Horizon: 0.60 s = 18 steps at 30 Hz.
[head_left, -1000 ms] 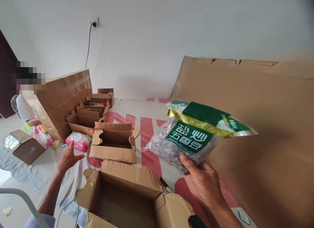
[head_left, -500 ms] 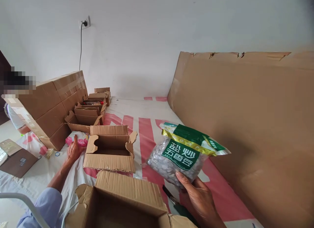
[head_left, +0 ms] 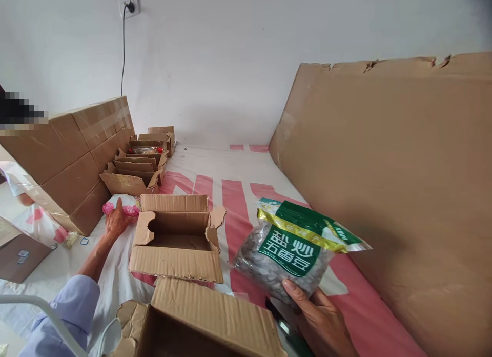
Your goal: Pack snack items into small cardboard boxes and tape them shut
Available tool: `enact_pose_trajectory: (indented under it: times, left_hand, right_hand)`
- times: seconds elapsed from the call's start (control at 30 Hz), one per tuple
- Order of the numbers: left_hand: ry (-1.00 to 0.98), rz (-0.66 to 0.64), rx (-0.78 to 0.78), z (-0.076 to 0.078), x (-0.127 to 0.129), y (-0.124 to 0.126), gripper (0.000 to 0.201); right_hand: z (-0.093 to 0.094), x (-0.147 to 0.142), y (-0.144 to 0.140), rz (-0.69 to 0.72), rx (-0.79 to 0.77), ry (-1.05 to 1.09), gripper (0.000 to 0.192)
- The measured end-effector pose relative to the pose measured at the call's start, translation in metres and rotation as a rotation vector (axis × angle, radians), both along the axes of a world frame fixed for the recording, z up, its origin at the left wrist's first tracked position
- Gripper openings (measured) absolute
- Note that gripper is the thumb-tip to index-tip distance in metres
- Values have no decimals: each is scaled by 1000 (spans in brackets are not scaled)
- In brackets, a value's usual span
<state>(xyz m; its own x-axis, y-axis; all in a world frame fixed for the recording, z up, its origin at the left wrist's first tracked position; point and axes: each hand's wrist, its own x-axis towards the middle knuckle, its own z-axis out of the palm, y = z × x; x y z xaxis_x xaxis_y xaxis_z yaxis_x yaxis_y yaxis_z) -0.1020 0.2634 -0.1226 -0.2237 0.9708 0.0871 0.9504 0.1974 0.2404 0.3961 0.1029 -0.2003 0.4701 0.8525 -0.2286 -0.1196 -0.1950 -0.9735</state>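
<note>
My right hand (head_left: 321,316) is closed on the lower edge of a clear bag of beans (head_left: 284,244) with a green label and gold band, tilted above the sheet. Over at the left, my left hand (head_left: 116,222) grips a pink-and-white plastic packet (head_left: 132,205), its fingers partly hidden. That packet lies between the stacked cartons and an open cardboard box (head_left: 177,264). Closest to me is another open box (head_left: 215,308), cut off by the lower edge. Beneath my right hand lies a dark tool with a narrow blade (head_left: 282,323), partly covered.
Taped cartons (head_left: 80,157) form a stack at the left, with several open boxes (head_left: 126,185) lined up beside it. A large cardboard sheet (head_left: 384,167) leans along the right. A grey curved tube (head_left: 42,305) crosses the lower left. Another person's blurred head shows behind the stack.
The view has shifted slightly, so the wall socket and cartons sit higher. Both hands keep their holds; the bean bag appears a little further right and lower.
</note>
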Motion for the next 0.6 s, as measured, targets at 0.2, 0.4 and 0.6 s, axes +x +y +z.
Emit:
enact_pose_trajectory:
  times: [0.2,0.4,0.6]
  left_hand:
    - [38,70,-12,6,0,2,88]
    - [26,60,-29,16,-7,-13,91]
    - [13,63,-37,48,-6,-33,94]
  right_hand:
    - [3,-2,-1,24,-10,-15,53]
    - [15,-11,-5,20,4,97,55]
    - [17,-15,-8,78,69,224,60]
